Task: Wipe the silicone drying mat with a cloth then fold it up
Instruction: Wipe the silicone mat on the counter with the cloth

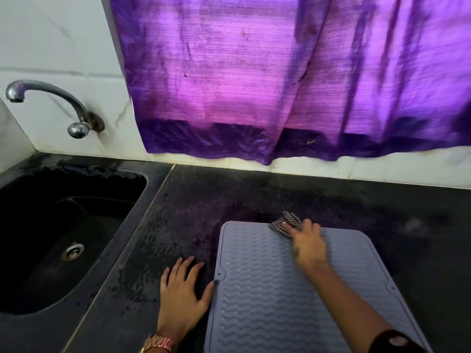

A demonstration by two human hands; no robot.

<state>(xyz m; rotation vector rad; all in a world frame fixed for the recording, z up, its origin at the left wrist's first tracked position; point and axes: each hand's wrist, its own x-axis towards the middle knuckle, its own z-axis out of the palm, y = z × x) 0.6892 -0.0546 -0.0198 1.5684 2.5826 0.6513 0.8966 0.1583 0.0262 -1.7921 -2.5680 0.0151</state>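
One mat (267, 289); one cloth (286, 222) pressed under right hand (309, 247); left hand (182, 289) flat, empty

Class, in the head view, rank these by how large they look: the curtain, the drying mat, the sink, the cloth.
1. curtain
2. drying mat and sink look alike; the mat is nearer the camera, so no ranking
3. cloth, smallest

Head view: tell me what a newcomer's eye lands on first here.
The glowing purple curtain fills the back wall above the dark counter. Below it, the right hand presses a patterned cloth on the far edge of the grey ridged mat. The left hand lies flat beside it.
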